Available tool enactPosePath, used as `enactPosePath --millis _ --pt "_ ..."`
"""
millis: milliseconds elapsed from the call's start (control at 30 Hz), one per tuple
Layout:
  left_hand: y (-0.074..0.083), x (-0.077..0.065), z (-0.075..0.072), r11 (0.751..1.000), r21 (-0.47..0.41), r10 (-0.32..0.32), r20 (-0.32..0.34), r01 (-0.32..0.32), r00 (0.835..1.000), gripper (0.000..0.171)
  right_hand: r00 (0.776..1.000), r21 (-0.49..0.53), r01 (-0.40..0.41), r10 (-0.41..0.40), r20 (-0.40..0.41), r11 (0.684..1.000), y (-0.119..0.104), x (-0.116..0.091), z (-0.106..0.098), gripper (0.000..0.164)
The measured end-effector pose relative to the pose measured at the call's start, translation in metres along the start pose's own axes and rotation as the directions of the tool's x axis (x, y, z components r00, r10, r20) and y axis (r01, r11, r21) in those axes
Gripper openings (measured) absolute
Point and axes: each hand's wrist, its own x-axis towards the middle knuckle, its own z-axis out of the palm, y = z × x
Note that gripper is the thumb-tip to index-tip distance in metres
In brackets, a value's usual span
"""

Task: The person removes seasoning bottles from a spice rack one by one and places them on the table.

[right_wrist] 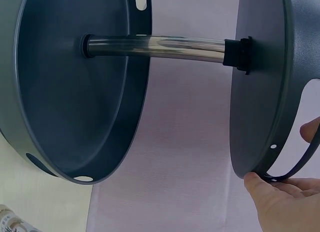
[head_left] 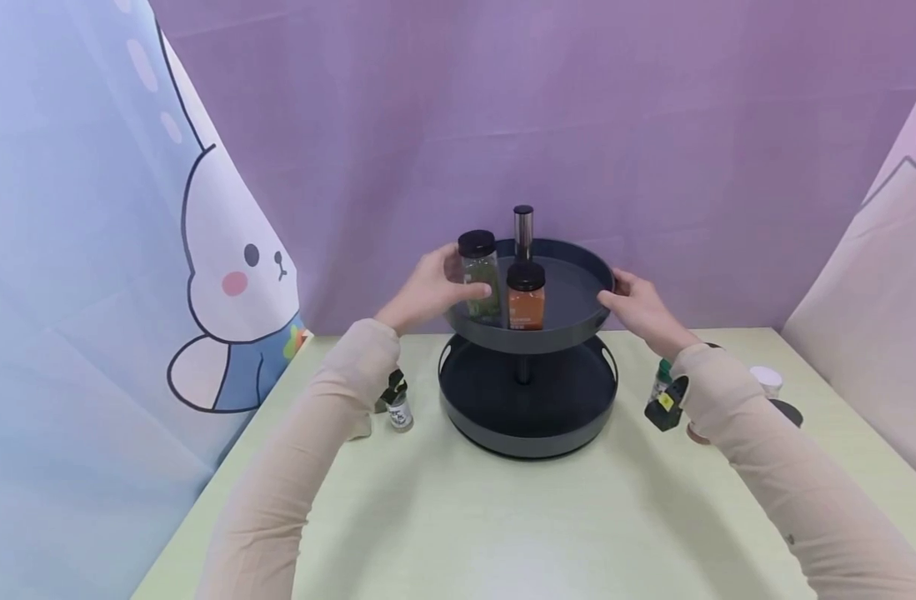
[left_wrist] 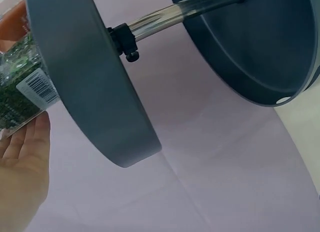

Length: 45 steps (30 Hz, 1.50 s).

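Note:
A clear jar of green herbs point(head_left: 483, 268) with a black lid stands upright at the left side of the upper tray point(head_left: 536, 340) of a dark grey two-tier turntable. My left hand point(head_left: 430, 292) grips this jar, thumb across its front and fingers behind. Beside it on the same tray is an orange spice jar point(head_left: 527, 308), also black-lidded. At the tray's right side my right hand point(head_left: 641, 310) holds the rim by its handle cutout; in the right wrist view one fingertip point(right_wrist: 252, 181) lies against the tray's underside. A metal post point(right_wrist: 190, 47) joins the upper tray to the lower tray point(head_left: 528, 443).
On the pale green table point(head_left: 495, 533), a small spice jar point(head_left: 400, 414) stands left of the turntable. Right of it are a green-capped jar point(head_left: 662, 375), a white lid point(head_left: 767, 379) and a dark round lid point(head_left: 789, 412), partly behind the right sleeve. A purple curtain point(head_left: 397, 133) hangs behind.

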Motion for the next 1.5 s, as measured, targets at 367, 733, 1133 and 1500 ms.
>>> enactPosePath --millis 367,733,1133,1500 --pt "0.007 -0.009 -0.007 0.994 -0.1 0.039 -0.102 -0.049 0.994 0.061 1.0 0.013 0.001 -0.002 0.008 1.0 0.0 -0.001 0.002 0.067" --pt "0.002 -0.023 -0.019 0.982 -0.169 0.031 -0.301 -0.085 0.953 0.059 1.0 0.007 0.002 -0.002 -0.006 1.0 0.001 0.0 0.001 0.067" --pt "-0.02 -0.041 -0.031 0.984 -0.166 -0.004 -0.372 -0.062 0.928 0.052 1.0 0.014 0.008 -0.008 -0.01 1.0 0.002 0.0 0.0 0.067" --pt "-0.056 -0.065 -0.036 0.996 -0.069 -0.07 -0.287 0.053 0.955 0.056 1.0 0.025 0.001 -0.001 0.005 1.0 0.002 0.0 0.0 0.068"
